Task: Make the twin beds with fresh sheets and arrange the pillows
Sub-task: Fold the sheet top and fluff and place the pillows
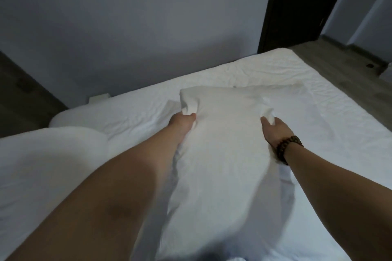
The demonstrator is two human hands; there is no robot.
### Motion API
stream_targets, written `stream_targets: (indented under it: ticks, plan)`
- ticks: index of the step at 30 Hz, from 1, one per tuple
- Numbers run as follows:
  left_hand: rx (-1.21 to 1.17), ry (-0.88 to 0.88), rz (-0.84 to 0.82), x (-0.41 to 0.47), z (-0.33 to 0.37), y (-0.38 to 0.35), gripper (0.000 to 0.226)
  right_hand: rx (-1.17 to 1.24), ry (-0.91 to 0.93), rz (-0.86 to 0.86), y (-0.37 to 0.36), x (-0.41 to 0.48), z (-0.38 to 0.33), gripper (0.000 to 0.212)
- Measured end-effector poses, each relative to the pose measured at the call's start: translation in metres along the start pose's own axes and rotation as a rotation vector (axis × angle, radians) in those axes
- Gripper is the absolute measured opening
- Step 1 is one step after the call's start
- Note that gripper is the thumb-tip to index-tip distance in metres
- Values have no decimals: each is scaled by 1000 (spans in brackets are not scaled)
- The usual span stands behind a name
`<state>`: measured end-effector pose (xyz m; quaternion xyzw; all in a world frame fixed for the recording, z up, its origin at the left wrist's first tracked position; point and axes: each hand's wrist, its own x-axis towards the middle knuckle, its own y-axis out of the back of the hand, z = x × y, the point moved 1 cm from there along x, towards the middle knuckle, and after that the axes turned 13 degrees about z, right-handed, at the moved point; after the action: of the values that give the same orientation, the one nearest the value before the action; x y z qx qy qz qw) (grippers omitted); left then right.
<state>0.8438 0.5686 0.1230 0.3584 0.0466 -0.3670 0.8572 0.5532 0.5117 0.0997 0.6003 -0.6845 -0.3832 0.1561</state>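
White rumpled pillow in left hand and right hand

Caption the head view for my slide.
Left hand and right hand grip a white pillow over the sheeted bed.

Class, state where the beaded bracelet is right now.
Head view, right of centre: the beaded bracelet circles the wrist behind the right hand, which grips the pillow.

I can read no writing anywhere in my view. The pillow, the bed sheet, the wall and the beaded bracelet show me no legible text, label, brand, number or sign.
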Motion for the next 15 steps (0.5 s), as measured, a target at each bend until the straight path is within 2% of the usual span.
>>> stream_targets:
  ticks: [3,15]
  plan:
    - [-5,-36,35,14,-37,73,59,-4,40,-10,-41,-57,-39,88]
    - [-36,-43,288,86,-191,370,49,13,147,-110,-240,-287,-198,59]
